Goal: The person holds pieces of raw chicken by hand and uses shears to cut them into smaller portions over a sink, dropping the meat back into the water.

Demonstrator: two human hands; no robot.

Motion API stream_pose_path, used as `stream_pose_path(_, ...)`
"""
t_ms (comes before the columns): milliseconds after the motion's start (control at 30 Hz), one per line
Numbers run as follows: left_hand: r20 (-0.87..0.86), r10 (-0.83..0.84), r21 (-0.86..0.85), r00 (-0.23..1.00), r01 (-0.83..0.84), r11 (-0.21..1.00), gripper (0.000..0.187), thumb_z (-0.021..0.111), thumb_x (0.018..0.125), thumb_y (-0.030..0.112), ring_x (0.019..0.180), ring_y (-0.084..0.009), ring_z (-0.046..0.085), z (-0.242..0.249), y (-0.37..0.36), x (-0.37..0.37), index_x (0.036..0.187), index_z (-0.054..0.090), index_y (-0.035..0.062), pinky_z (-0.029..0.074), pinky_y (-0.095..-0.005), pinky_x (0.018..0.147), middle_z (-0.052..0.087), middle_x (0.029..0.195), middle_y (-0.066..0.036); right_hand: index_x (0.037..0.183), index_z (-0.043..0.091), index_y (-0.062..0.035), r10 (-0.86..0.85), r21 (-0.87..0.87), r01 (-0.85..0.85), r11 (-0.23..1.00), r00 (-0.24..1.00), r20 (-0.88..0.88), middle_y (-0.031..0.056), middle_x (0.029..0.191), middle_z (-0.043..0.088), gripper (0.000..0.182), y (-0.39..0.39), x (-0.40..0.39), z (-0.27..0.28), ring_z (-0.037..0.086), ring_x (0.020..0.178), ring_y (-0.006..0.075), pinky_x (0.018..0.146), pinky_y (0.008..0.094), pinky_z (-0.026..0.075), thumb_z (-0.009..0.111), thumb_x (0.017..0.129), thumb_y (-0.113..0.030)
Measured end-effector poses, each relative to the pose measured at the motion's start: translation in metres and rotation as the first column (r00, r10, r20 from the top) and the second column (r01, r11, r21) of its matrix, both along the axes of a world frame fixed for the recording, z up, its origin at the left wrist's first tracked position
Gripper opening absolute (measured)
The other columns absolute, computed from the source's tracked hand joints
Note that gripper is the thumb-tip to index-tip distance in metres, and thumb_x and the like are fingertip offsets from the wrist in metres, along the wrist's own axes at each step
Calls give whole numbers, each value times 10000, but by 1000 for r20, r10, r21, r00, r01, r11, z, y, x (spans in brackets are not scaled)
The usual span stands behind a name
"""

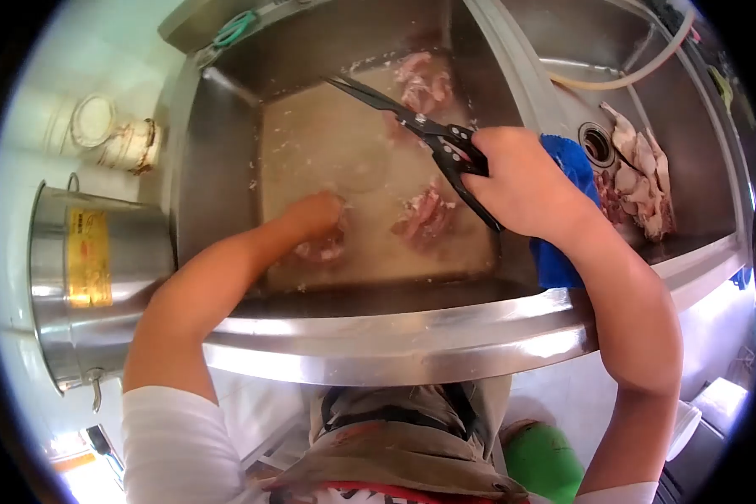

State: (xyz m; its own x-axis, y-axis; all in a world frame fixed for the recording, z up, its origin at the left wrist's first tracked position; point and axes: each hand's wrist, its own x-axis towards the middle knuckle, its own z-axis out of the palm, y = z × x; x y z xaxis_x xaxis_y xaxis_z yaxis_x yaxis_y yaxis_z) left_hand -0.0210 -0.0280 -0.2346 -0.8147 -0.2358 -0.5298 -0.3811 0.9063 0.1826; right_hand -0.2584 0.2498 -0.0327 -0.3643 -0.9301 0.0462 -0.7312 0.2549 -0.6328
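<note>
Black-handled scissors [433, 139] are in my right hand [521, 181], held above the left sink basin with the blades pointing to the upper left. My left hand [317, 214] reaches into the cloudy water of that basin, its fingers partly under the surface, beside a piece of raw meat [323, 248]. What its fingers hold, if anything, is hidden. Another piece of meat [426, 217] lies in the water below the scissors, and more meat [424, 84] sits near the basin's far side.
A blue cloth [554, 265] hangs over the sink divider. The right basin holds pale raw meat pieces [643, 181] near a drain [596, 144] and a hose [622, 82]. A metal container [134, 277] with a tap stands at the left. The sink's front edge [395, 349] runs before me.
</note>
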Motion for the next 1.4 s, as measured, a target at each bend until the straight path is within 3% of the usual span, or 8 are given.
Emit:
stream_pose_path(333, -416, 260, -103, 871, -329, 939, 341, 636, 870, 259, 923, -381, 664, -25, -15, -22, 1104, 634, 11, 533, -453, 829, 667, 1004, -239, 821, 644, 99, -27, 52, 23, 998, 997, 76, 319, 816, 622, 270, -4, 2, 7, 625, 845, 469, 778, 476, 514, 674, 799, -168)
stream_pose_path(467, -35, 780, 537, 625, -646, 542, 294, 549, 944, 243, 881, -301, 679, 55, -20, -33, 1158, 588, 46, 575, -437, 771, 656, 1008, -161, 808, 624, 82, -40, 0, 40, 999, 996, 83, 290, 767, 608, 223, -1, -1, 4, 625, 792, 423, 730, 451, 502, 664, 797, -138)
stream_pose_path(600, 240, 895, 894, 376, -446, -52, 267, 483, 989, 234, 838, -263, 677, 137, 9, -22, 1172, 563, 57, 600, -430, 744, 637, 1014, -87, 967, 608, 52, 18, 37, -35, 999, 923, 385, 106, 804, 635, 199, -5, -16, -16, 633, 764, 163, 694, 303, 512, 651, 854, -105)
stream_pose_path(800, 227, 928, 963, 297, -214, -167, 344, 531, 987, 318, 1070, -314, 650, 205, 35, 3, 1231, 578, 81, 502, -530, 891, 607, 1204, -78, 1250, 482, 87, 181, -19, -199, 980, 844, 506, 100, 1135, 585, 440, 2, -6, 3, 600, 983, 145, 924, 279, 505, 652, 902, -123)
stream_pose_path(1067, 223, 960, 974, 167, -83, -212, 295, 505, 992, 248, 950, -290, 675, 209, 32, 26, 1128, 585, -2, 540, -444, 722, 648, 1061, -150, 700, 575, 5, 132, 72, -132, 989, 991, 17, 33, 546, 521, 271, -32, 53, 51, 516, 528, 92, 481, 288, 402, 686, 860, -183)
stream_pose_path(1200, 231, 959, 972, 166, -5, -233, 289, 494, 1002, 220, 869, -283, 682, 198, 19, 31, 1102, 574, -38, 545, -387, 678, 641, 1026, -169, 734, 631, 10, 3, 49, -19, 999, 951, 311, 12, 567, 546, 250, -60, 76, 38, 519, 499, 91, 454, 278, 392, 722, 862, -184)
stream_pose_path(1300, 258, 966, 961, 11, 97, -258, 266, 488, 1005, 194, 854, -277, 687, 206, 34, 20, 1106, 574, -36, 543, -379, 691, 646, 1022, -166, 874, 677, 33, -45, 29, 35, 999, 710, 702, 11, 665, 596, 221, -75, 87, 19, 543, 582, 78, 500, 265, 424, 740, 855, -178)
stream_pose_path(1400, 291, 944, 941, 157, 133, -312, 252, 497, 1000, 173, 857, -258, 681, 214, 51, 15, 1125, 569, -33, 538, -371, 716, 649, 1014, -151, 820, 684, -7, 5, -73, 44, 996, 824, 567, 1, 697, 620, 174, -81, 99, 9, 558, 636, 79, 561, 250, 441, 708, 852, -177)
